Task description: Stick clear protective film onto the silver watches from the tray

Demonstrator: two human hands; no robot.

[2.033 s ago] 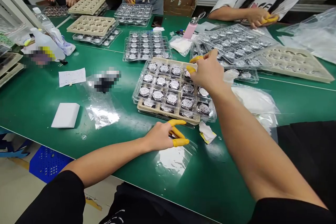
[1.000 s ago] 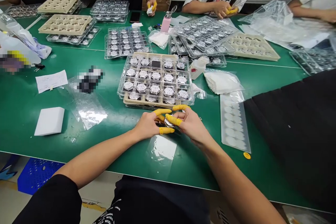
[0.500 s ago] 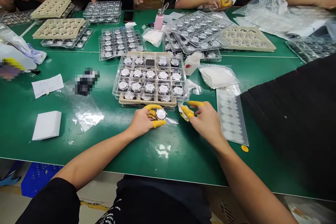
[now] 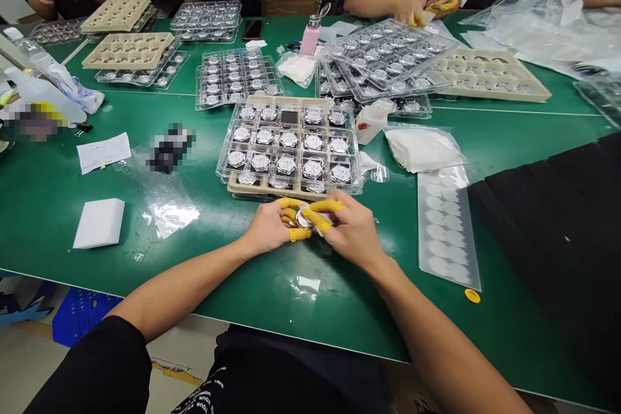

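My left hand point(image 4: 266, 228), with yellow finger cots on, is closed around the edge of a round silver watch head point(image 4: 303, 220). From the other side my right hand point(image 4: 355, 228), also in yellow finger cots, pinches a small white cloth point(image 4: 317, 232) against the watch's face. The fingers hide most of the cloth and part of the watch. Just beyond both hands lies a stack of clear and beige trays point(image 4: 235, 185) filled with watch heads; one slot in the back row shows a dark square without a watch.
A white foam block point(image 4: 98, 223) and a plastic bag point(image 4: 169, 200) lie to the left. On the right are a white bottle point(image 4: 372, 121), a pile of white wipes point(image 4: 424, 149), a sheet of round stickers point(image 4: 444, 226) and a black sheet point(image 4: 548, 233). Co-workers sit opposite behind more trays.
My right hand has moved left with the cloth and now meets the watch in my left hand. The view has turned slightly, shifting the table's contents to the right.
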